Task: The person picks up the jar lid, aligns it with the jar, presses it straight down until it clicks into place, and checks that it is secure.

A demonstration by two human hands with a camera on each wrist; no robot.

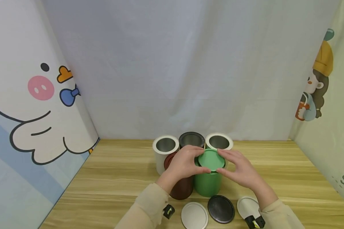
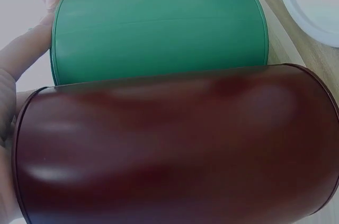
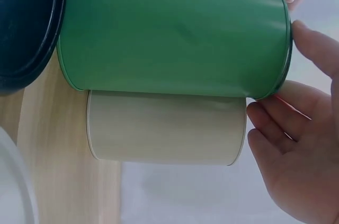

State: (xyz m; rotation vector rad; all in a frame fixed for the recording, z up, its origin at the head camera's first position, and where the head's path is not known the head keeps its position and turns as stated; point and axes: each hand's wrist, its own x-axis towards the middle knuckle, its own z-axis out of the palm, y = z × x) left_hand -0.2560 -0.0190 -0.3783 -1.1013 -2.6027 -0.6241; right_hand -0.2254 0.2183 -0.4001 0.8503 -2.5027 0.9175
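In the head view, both hands hold a round green lid (image 1: 211, 160) at the mouth of a green canister (image 1: 208, 185). My left hand (image 1: 186, 163) has thumb and fingers at the lid's left edge, passing over a dark red canister (image 1: 182, 189). On the opposite edge, my right hand (image 1: 240, 167) grips with thumb and fingers. The lid looks slightly tilted, with part of the canister's dark rim showing beneath it. The left wrist view shows the red canister (image 2: 175, 150) close in front of the green one (image 2: 159, 33). Fingers of my right hand (image 3: 302, 155) reach the green canister's top end.
Behind stand a white canister (image 1: 159, 159), a black canister (image 1: 191, 140) and another white canister (image 1: 208, 138), all uncovered. Nearer the front lie a white lid (image 1: 194, 215), a black lid (image 1: 221, 209) and a second white lid (image 1: 247, 206). A pale curtain (image 1: 160, 79) hangs behind the wooden table (image 1: 117, 178).
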